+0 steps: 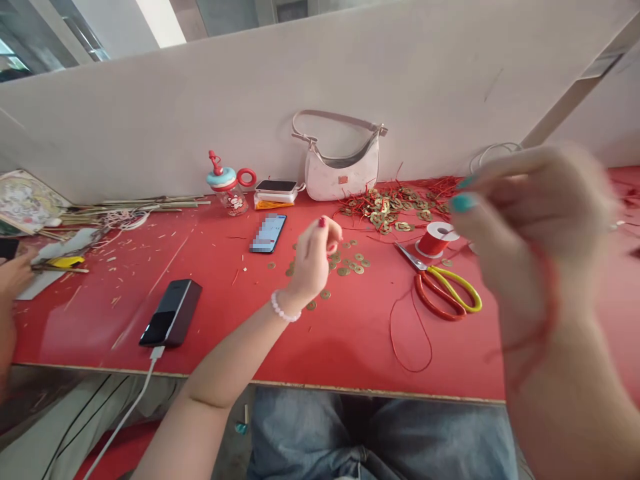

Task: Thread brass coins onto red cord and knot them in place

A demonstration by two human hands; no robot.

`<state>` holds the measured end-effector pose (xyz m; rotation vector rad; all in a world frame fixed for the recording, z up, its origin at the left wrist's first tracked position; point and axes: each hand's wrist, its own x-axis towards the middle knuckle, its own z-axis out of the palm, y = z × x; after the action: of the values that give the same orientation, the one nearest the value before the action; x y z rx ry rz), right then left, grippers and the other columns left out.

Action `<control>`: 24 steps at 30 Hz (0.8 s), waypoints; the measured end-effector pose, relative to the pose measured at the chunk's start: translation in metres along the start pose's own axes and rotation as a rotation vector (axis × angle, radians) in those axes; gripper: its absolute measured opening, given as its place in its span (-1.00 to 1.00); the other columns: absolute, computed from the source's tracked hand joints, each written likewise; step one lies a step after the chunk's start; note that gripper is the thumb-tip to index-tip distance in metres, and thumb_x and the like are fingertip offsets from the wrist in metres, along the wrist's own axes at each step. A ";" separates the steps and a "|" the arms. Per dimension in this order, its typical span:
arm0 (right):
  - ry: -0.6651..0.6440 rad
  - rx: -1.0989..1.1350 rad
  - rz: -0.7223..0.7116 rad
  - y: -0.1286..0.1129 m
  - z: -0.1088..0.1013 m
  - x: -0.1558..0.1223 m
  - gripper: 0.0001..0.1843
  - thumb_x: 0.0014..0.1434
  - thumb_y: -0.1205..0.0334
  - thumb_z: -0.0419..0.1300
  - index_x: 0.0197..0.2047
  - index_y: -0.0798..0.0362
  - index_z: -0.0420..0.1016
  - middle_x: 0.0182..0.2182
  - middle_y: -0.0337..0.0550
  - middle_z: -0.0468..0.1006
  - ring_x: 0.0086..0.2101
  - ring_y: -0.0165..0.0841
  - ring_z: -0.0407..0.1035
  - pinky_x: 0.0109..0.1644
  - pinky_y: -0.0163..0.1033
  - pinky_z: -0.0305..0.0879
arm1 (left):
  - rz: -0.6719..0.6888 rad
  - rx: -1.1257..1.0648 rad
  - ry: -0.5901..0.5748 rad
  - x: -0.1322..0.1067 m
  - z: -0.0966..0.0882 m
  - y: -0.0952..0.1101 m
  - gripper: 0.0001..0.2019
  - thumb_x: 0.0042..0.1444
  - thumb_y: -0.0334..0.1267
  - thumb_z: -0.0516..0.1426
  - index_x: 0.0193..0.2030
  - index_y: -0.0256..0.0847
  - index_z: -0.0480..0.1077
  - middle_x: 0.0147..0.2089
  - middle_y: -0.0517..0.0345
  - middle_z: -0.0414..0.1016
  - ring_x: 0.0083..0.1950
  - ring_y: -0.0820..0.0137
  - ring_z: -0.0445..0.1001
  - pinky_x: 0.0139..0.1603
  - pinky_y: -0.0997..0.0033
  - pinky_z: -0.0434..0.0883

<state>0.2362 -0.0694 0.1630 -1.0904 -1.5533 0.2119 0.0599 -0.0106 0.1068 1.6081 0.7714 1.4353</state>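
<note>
My left hand (313,260), with a pale bead bracelet (286,308) at its wrist, is held over several brass coins with holes (356,265). Its fingers are curled together; what they hold, if anything, is hidden. Close to the camera, my right hand (545,213) is raised and slightly blurred, thumb and forefinger pressed together. I cannot make out anything between them. A red cord (550,287) circles that wrist. Between the hands lie scissors (445,293) with red and yellow handles, a spool of red thread (434,241) and a loose loop of red thread (411,368).
Behind the coins is a pile of coins tied with red cord (385,207), beside a white handbag (343,175). A phone (269,233), a cup (233,197) and a cabled dark device (173,313) stand left. Another person's hand (15,270) is at far left, near sticks.
</note>
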 end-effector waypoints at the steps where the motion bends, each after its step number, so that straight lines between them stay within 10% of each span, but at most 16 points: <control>1: -0.048 -0.041 0.014 0.005 0.007 0.001 -0.90 0.11 0.34 0.13 -0.25 0.01 0.33 -0.51 -0.33 0.30 -0.56 -0.59 0.16 -0.52 -0.44 0.08 | -0.047 -0.017 -0.049 -0.005 0.004 -0.011 -0.60 0.25 -0.03 -0.19 -0.51 -0.21 0.15 -0.56 0.27 0.09 -0.57 0.55 0.09 -0.54 0.51 0.12; 6: -0.454 -0.273 0.119 0.059 0.052 -0.009 -0.84 0.05 0.41 0.07 -0.25 0.03 0.29 -0.60 -0.36 0.31 -0.57 -0.54 0.17 -0.45 -0.40 0.11 | -0.145 0.091 -0.257 -0.029 0.013 -0.042 -0.62 0.27 -0.11 -0.22 -0.40 -0.23 0.25 -0.49 0.21 0.22 -0.45 0.49 0.24 -0.43 0.49 0.23; 12: -0.587 -0.432 0.282 0.115 0.084 -0.045 -0.85 -0.02 0.40 0.06 -0.33 0.02 0.30 -0.54 -0.28 0.42 -0.52 -0.46 0.26 -0.48 -0.40 0.02 | -0.113 0.623 -0.415 -0.044 -0.006 -0.041 -0.82 0.20 -0.24 -0.06 -0.18 -0.21 0.31 -0.23 0.09 0.42 -0.29 0.42 0.39 -0.30 0.42 0.33; 18: -0.567 -0.476 0.313 0.133 0.085 -0.064 -0.84 0.02 0.35 0.01 -0.31 0.02 0.35 -0.45 -0.19 0.50 -0.43 -0.37 0.35 -0.41 -0.37 0.08 | -0.171 1.326 0.058 -0.074 -0.094 0.003 -0.70 0.15 -0.17 0.00 -0.03 -0.25 0.29 -0.05 -0.08 0.43 0.01 0.15 0.37 0.00 0.15 0.30; 21: -0.560 -0.445 0.314 0.135 0.085 -0.064 -0.80 0.03 0.35 0.00 -0.27 0.02 0.37 -0.43 -0.18 0.51 -0.41 -0.35 0.37 -0.38 -0.36 0.11 | -0.517 1.673 0.290 -0.096 -0.150 0.023 -0.48 0.11 0.00 -0.03 0.10 -0.33 0.20 0.04 -0.28 0.34 0.02 -0.10 0.33 -0.09 -0.03 0.30; 24: -0.579 -0.420 0.305 0.134 0.086 -0.064 -0.79 0.02 0.35 -0.01 -0.27 0.03 0.38 -0.42 -0.17 0.52 -0.42 -0.37 0.37 -0.37 -0.35 0.12 | -0.844 1.729 0.219 -0.115 -0.191 0.030 -0.33 0.05 0.13 -0.07 0.12 -0.43 0.15 -0.02 -0.36 0.36 -0.04 -0.17 0.36 -0.17 -0.04 0.33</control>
<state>0.2252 -0.0064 0.0035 -1.7051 -1.9903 0.4529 -0.1485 -0.0905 0.0798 1.6444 2.8160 0.0294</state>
